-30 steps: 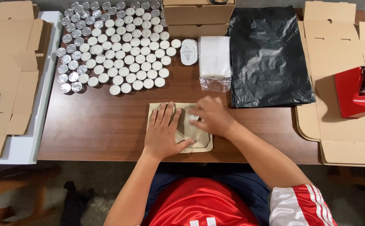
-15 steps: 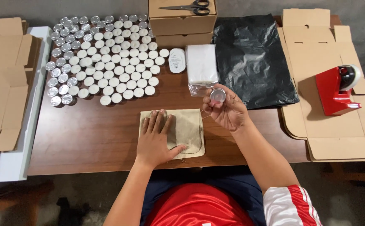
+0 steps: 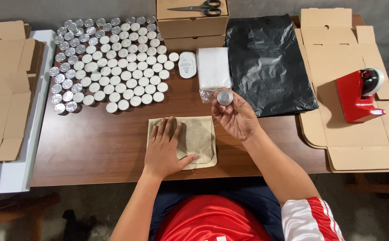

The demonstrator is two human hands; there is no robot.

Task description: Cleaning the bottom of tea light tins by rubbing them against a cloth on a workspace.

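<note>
You are pressing your left hand [image 3: 165,149] flat on the beige cloth pouch [image 3: 198,140] at the table's near edge, gripping nothing. Your right hand [image 3: 235,117] is pinching a small round tin [image 3: 225,97] in its fingertips, above the pouch. Judged next: opening the pouch mouth first.

Bare table [image 3: 92,147] left of cloth pouch [image 3: 199,138]: free passage. Candle cluster [image 3: 109,62], boxes [image 3: 192,20] block far side.

Small round silver tin [image 3: 225,97], lid facing up, pinched in fingertips above the table, beige cloth pouch [image 3: 197,136] lying flat at its seven o'clock
</note>
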